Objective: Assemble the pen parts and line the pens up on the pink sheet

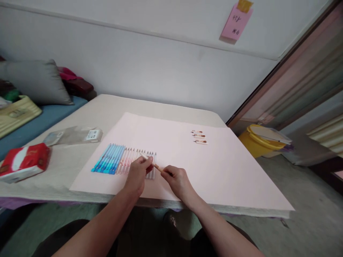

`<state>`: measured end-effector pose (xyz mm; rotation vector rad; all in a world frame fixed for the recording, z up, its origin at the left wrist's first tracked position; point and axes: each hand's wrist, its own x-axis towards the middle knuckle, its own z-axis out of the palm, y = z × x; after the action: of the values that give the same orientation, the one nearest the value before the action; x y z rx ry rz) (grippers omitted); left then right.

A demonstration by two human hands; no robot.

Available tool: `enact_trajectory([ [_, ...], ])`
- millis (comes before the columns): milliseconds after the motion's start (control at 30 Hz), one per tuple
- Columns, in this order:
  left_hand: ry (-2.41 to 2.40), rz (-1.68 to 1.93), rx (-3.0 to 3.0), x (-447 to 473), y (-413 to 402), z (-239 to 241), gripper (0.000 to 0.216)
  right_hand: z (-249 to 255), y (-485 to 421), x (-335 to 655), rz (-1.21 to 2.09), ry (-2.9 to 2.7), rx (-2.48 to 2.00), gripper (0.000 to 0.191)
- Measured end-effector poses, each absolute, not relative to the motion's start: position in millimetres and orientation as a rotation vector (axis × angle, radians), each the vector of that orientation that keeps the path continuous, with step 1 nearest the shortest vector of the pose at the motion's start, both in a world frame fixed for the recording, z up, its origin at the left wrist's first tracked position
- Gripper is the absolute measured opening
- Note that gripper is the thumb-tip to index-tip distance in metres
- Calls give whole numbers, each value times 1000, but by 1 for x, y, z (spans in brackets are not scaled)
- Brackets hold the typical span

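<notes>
My left hand (pixel 139 173) and my right hand (pixel 178 180) both pinch one thin pen (pixel 153 164) with a white barrel and an orange-brown section, held between them just above the pink sheet (pixel 214 171). The left fingers grip its far, white end; the right fingers grip the near end. Directly behind the hands lies a neat row of pens: several blue ones (pixel 108 159) on the left, then pale pink and clear ones (pixel 134 157). A few short pen caps or parts (pixel 199 136) lie apart at the sheet's far right.
The pink sheet covers a beige table (pixel 80 117). A clear plastic package (pixel 72 135) and a red-and-white tissue pack (pixel 24 160) lie at the left. A yellow bucket (pixel 258 141) stands on the floor at the right. Cushions sit on a blue bench (pixel 40 121) at the far left.
</notes>
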<state>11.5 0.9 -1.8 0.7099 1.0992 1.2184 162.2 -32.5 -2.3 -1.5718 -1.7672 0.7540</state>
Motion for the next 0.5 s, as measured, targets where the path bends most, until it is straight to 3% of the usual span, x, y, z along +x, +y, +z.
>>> enact_trajectory([
  [133, 1050, 1234, 716, 12, 0, 3, 21, -5, -31, 163, 976, -1621, -1602, 17],
  [500, 1150, 1269, 754, 8, 3, 5, 21, -6, -31, 159, 1029, -1627, -1577, 19],
])
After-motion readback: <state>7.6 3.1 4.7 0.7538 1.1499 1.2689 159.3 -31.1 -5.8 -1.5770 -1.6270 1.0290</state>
